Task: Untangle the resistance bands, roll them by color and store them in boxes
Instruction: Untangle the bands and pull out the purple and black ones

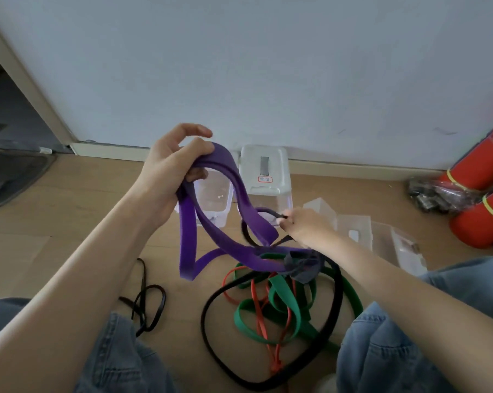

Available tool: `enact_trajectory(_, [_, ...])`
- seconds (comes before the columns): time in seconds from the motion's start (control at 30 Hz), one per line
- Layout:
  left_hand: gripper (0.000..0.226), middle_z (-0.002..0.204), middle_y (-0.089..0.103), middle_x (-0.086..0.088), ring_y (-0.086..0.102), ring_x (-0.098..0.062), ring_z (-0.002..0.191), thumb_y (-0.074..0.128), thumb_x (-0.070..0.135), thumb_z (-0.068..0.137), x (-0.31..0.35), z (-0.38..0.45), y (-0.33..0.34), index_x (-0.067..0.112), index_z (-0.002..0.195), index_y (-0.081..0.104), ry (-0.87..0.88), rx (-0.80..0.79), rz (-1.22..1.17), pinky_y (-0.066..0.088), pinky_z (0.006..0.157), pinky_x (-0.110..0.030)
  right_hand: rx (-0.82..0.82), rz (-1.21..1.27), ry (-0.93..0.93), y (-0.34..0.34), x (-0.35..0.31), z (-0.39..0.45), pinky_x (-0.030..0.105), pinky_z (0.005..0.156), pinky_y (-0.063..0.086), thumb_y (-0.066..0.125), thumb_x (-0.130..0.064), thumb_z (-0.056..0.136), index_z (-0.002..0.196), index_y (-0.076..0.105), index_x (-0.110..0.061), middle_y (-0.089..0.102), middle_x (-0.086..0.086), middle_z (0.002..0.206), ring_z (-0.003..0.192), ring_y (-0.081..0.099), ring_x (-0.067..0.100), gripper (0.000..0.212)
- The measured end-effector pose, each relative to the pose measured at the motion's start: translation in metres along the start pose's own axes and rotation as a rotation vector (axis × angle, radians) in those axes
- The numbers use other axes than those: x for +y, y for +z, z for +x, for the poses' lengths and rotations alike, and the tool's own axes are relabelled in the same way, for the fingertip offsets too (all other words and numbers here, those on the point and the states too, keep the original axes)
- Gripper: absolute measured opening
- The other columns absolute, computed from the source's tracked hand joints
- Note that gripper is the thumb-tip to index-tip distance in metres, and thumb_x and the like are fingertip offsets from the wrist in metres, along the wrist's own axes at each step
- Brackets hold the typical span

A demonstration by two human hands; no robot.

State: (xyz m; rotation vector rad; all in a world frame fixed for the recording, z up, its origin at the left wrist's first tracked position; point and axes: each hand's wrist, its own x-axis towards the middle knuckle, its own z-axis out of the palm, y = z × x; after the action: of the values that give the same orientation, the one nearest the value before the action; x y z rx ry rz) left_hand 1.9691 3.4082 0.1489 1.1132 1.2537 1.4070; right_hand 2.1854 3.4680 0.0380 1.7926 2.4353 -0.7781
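My left hand grips a wide purple band and holds it up above the floor, its loops hanging down. My right hand pinches a thin black band that loops around the purple one. Below lies a tangle on the wooden floor: a green band, a thin red band and a thick black band. Another thin black band lies apart at the left. Two clear boxes stand by the wall, an open one and a lidded one.
More clear boxes and lids lie on the floor at the right. Red rolled mats and a dark plastic-wrapped bundle sit at far right. A dark mat lies at far left by a doorway. My knees in jeans frame the tangle.
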Motion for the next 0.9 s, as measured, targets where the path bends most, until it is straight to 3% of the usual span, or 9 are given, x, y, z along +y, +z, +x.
enact_trajectory(0.17, [0.025, 0.055, 0.053, 0.005, 0.047, -0.011, 0.051, 0.053, 0.034, 0.087, -0.035, 0.007, -0.012, 0.018, 0.068, 0.054, -0.187, -0.006, 0.668, 0.04, 0.06, -0.028, 0.146, 0.121, -0.088, -0.017, -0.01, -0.004, 0.027, 0.066, 0.036, 0.05, -0.025, 0.094, 0.095, 0.069, -0.009, 0.069, 0.008, 0.093, 0.082, 0.059, 0.02, 0.025])
enact_trajectory(0.23, [0.024, 0.09, 0.063, -0.002, 0.058, -0.02, 0.085, 0.056, 0.04, 0.085, -0.047, 0.009, -0.025, 0.021, 0.1, 0.057, -0.287, 0.001, 1.019, 0.045, 0.078, -0.032, 0.265, 0.311, -0.108, -0.03, -0.013, -0.007, 0.024, 0.072, 0.041, 0.054, -0.022, 0.093, 0.101, 0.07, -0.011, 0.069, 0.005, 0.1, 0.089, 0.061, 0.016, 0.021])
enact_trajectory(0.3, [0.057, 0.129, 0.053, -0.007, 0.049, -0.029, 0.117, 0.059, 0.039, 0.085, -0.056, 0.009, -0.029, 0.018, 0.134, 0.041, -0.359, -0.099, 1.184, 0.039, 0.099, -0.038, 0.315, 0.569, -0.158, -0.047, -0.021, -0.012, 0.017, 0.063, 0.043, 0.056, -0.02, 0.092, 0.105, 0.068, -0.014, 0.069, -0.003, 0.094, 0.073, 0.062, 0.002, 0.019])
enact_trajectory(0.37, [0.071, 0.136, 0.043, 0.005, 0.045, -0.016, 0.121, 0.067, 0.041, 0.08, -0.059, 0.005, -0.019, 0.023, 0.14, 0.033, -0.337, -0.266, 0.975, 0.035, 0.099, -0.028, 0.26, 0.761, -0.204, -0.059, -0.031, -0.019, 0.015, 0.041, 0.035, 0.056, -0.019, 0.093, 0.101, 0.068, -0.018, 0.065, -0.015, 0.07, 0.04, 0.047, 0.0, 0.015])
enact_trajectory(0.47, [0.056, 0.11, 0.052, 0.021, 0.051, 0.02, 0.09, 0.077, 0.038, 0.072, -0.069, -0.01, 0.013, 0.041, 0.115, 0.041, -0.281, -0.461, 0.638, 0.037, 0.078, 0.0, 0.11, 0.907, -0.294, -0.06, -0.05, -0.03, 0.016, 0.033, 0.029, 0.059, -0.017, 0.091, 0.093, 0.068, -0.021, 0.056, -0.011, 0.05, 0.03, 0.034, 0.003, 0.01])
enact_trajectory(0.63, [0.023, 0.079, 0.071, 0.0, 0.065, -0.006, 0.08, 0.059, 0.017, 0.089, -0.072, -0.012, 0.021, 0.021, 0.109, 0.05, -0.287, -0.465, 0.701, 0.046, 0.091, -0.03, 0.239, 0.827, -0.294, -0.077, -0.048, -0.032, 0.018, 0.035, 0.032, 0.062, -0.018, 0.089, 0.09, 0.069, -0.021, 0.062, -0.012, 0.056, 0.031, 0.037, 0.006, 0.008])
enact_trajectory(0.7, [0.045, 0.094, 0.07, 0.004, 0.062, -0.004, 0.093, 0.065, 0.022, 0.085, -0.064, -0.006, 0.012, 0.024, 0.124, 0.044, -0.302, -0.455, 0.651, 0.044, 0.092, -0.027, 0.23, 0.877, -0.209, -0.079, -0.041, -0.032, 0.021, 0.041, 0.035, 0.059, -0.016, 0.091, 0.095, 0.067, -0.013, 0.059, -0.009, 0.059, 0.032, 0.035, 0.007, 0.009])
enact_trajectory(0.8, [0.067, 0.122, 0.051, 0.023, 0.047, 0.013, 0.111, 0.073, 0.023, 0.078, -0.061, -0.012, 0.02, 0.038, 0.131, 0.034, -0.319, -0.578, 0.357, 0.044, 0.088, -0.011, -0.033, 1.337, -0.266, -0.07, -0.055, -0.038, 0.028, 0.056, 0.039, 0.05, -0.013, 0.094, 0.094, 0.056, -0.01, 0.049, 0.0, 0.059, 0.037, 0.036, 0.011, 0.006])
enact_trajectory(0.9, [0.067, 0.137, 0.048, 0.014, 0.044, 0.001, 0.125, 0.072, 0.02, 0.08, -0.083, -0.033, 0.05, 0.03, 0.137, 0.039, -0.321, -0.689, 0.303, 0.04, 0.102, -0.022, -0.2, 1.583, -0.356, -0.063, -0.072, -0.042, 0.028, 0.062, 0.047, 0.043, -0.016, 0.097, 0.091, 0.049, -0.011, 0.046, 0.001, 0.061, 0.044, 0.041, 0.014, 0.009])
